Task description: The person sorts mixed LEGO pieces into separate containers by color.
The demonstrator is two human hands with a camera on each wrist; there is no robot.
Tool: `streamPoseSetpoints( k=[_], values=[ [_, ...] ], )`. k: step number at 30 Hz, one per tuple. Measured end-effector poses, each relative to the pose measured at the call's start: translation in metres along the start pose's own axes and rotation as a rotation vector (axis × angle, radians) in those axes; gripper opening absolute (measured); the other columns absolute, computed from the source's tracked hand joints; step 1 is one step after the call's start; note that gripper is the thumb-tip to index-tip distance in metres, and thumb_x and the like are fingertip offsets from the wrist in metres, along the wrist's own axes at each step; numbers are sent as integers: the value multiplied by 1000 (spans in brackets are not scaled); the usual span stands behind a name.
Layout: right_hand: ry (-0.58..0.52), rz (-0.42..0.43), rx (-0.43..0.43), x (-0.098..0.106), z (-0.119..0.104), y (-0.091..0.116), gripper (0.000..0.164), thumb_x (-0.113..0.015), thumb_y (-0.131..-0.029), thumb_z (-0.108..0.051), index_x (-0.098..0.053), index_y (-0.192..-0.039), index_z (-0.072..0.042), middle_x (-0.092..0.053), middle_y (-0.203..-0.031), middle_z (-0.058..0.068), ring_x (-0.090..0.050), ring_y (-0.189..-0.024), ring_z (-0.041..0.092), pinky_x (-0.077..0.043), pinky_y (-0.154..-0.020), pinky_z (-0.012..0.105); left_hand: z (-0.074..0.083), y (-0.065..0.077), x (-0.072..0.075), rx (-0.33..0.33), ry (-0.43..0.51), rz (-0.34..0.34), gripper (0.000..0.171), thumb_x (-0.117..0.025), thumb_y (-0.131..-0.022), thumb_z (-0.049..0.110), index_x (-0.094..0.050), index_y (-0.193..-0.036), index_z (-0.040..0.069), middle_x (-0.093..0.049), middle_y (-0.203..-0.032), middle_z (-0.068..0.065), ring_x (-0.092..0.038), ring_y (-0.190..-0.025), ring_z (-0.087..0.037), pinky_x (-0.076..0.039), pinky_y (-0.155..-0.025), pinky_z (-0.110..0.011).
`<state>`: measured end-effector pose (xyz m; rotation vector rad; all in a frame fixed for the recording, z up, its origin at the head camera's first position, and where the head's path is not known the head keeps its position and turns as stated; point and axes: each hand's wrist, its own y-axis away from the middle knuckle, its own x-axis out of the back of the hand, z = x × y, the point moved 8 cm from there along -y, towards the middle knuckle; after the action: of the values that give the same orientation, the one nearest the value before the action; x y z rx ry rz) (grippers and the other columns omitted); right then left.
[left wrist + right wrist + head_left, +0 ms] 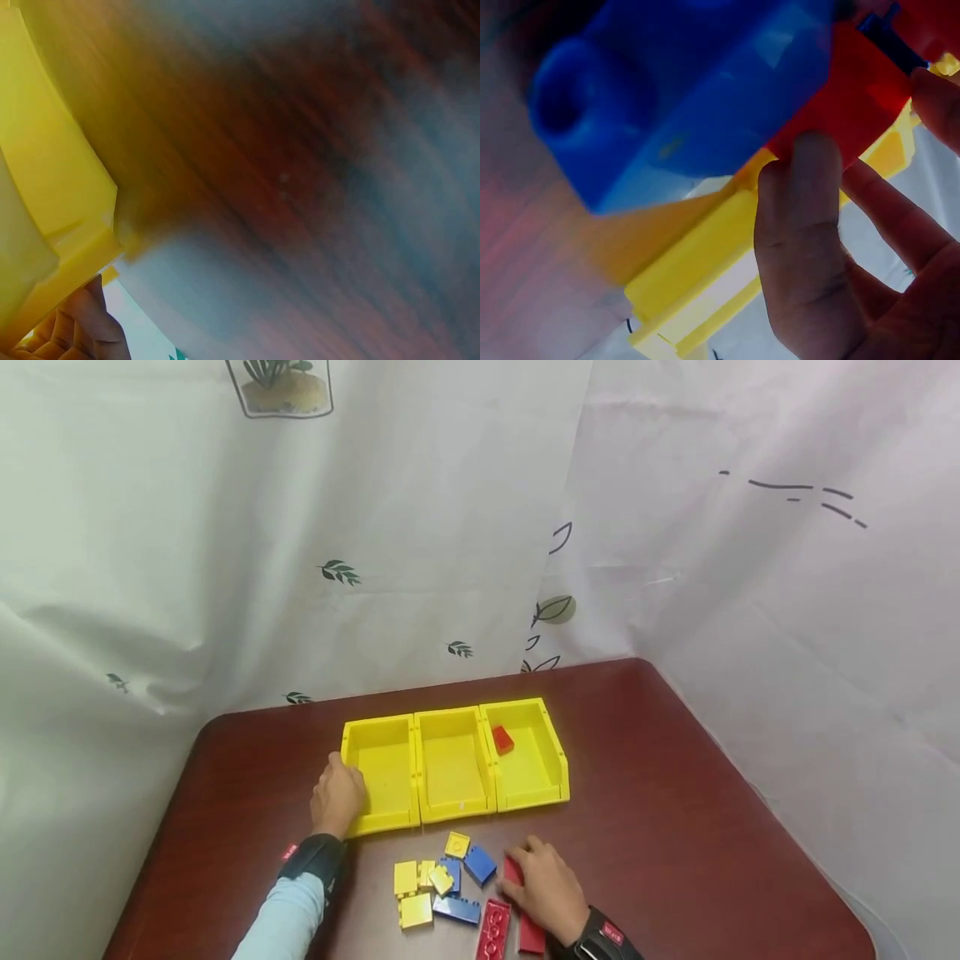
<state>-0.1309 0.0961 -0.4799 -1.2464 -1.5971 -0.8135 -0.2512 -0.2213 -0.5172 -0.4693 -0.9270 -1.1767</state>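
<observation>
My left hand [337, 797] grips the left side wall of the left yellow bin [386, 777]. Curled fingers [71, 334] show beneath that bin's edge in the left wrist view. With thumb and fingers, my right hand [551, 889] pinches a red toy brick [847, 101], which the hand partly covers in the head view. Two more red bricks lie just below it, one with its hollow underside up [492, 931] and one partly under the wrist [531, 935]. A blue brick [720, 97] looms close to the right wrist camera.
The middle bin [453, 760] and the right bin [525, 777] adjoin the left one in a row. Inside the right bin sits a red brick [503, 741]. Several yellow bricks [416, 912] and blue bricks [480, 865] are scattered on the dark red table [675, 827] before the bins.
</observation>
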Motion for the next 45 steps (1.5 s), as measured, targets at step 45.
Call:
streamPoseSetpoints(
  k=[45],
  values=[
    [-119,-187,-154,35,34,-213,23,-78,-79,-5,-74,-101,-7,-67,-92,9,-60,-80,25,-57,-74,31,1,5,7,-30,9,57,39,-43,-100,22,-36,-132,-1,-58,-110,-23,-62,-89,-39,-52,-86,-57]
  ],
)
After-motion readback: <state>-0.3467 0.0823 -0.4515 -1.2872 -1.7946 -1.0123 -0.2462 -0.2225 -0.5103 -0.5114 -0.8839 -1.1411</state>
